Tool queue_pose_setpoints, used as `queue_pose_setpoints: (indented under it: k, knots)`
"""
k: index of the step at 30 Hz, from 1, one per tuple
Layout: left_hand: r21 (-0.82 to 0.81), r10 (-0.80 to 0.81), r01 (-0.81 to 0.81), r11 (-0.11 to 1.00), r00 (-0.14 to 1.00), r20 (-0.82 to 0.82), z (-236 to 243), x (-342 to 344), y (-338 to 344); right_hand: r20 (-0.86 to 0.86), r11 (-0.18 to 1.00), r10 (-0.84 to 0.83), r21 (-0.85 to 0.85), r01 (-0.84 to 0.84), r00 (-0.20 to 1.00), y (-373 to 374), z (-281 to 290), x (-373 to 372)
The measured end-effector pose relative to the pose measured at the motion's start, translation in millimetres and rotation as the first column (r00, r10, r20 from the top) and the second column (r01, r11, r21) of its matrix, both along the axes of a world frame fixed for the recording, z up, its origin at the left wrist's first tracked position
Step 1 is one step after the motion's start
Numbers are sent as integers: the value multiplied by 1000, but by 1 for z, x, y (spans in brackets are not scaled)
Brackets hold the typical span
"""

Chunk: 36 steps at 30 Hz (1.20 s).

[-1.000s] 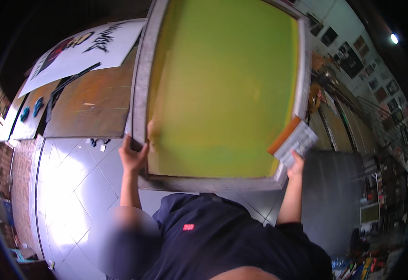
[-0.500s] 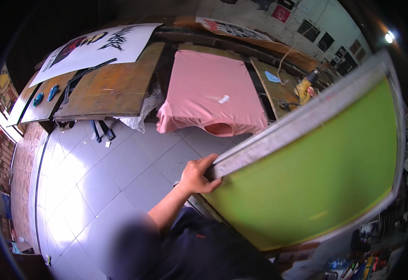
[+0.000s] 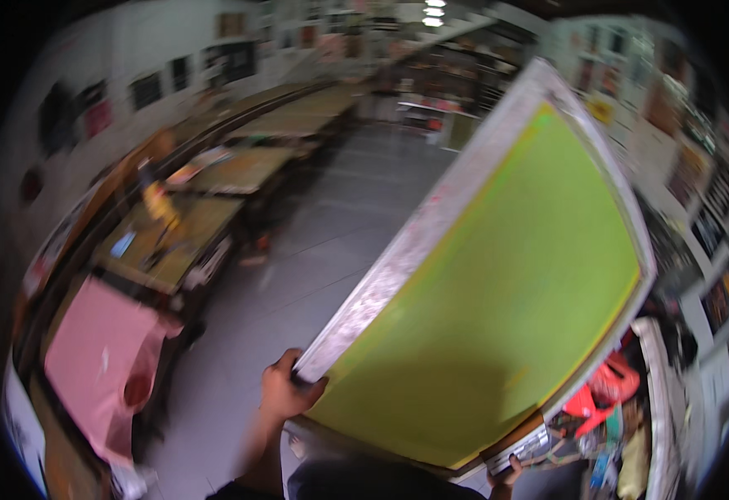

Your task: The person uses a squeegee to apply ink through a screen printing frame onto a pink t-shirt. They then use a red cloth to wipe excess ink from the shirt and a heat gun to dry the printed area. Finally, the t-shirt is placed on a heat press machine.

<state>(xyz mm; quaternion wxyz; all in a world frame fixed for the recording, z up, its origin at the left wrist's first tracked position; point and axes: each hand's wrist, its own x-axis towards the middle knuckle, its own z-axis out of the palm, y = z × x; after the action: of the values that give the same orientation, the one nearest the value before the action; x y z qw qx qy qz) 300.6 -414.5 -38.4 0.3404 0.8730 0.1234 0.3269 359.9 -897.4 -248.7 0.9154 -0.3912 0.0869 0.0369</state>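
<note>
Slanting across the near right of the room, a big framed screen (image 3: 489,308) takes up most of what I see, its yellow-green mesh set in a scuffed pale frame. Its long axis runs from the near left up to the far right, where one corner sticks up highest; the whole panel is tipped, not level. Behind it and to its left stretches the grey floor (image 3: 323,217), bordered on the left by a row of low tables (image 3: 294,121) reaching toward the far end. A pink shirt (image 3: 102,358) lies over the near left table, well apart from the screen. Close by the frame's near right edge there's a jumble with a red plastic object (image 3: 610,383) in it; whether any of it touches the frame, I cannot tell. Farther along the left, a yellow tool (image 3: 160,208) sits on a table with a light blue piece (image 3: 123,243) near it. At the near right edge of the screen is a squeegee (image 3: 521,448) with a brown strip and a pale handle. The left hand (image 3: 289,387) clasps the frame's near left corner, so the screen extends to the right and far from it. The right hand (image 3: 506,475), partly hidden, has its fingers around the squeegee, which lies just to its far side.
</note>
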Motion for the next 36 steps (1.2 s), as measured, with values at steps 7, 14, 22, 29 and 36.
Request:
queue_pose_setpoints:
  k: [7,14,22,29,36]
  knots:
    - [-338,-391,285,897,869,-305,11,94,14,-22,989,-139,52,140,990,-15,-26,49]
    - [-729,-808,627,275,561,178,103,383,45,19,976,-194,110,190,981,22,-63,217]
    - [-400,-308,261,879,950,-57,100,640,72,-200,976,-212,10,219,957,112,-68,408]
    - [-508,-217,227,831,973,81,53,799,112,-3,941,-300,161,296,954,116,-78,577]
    - [-45,-123,138,989,964,235,4,923,74,357,958,-138,284,34,924,163,50,810]
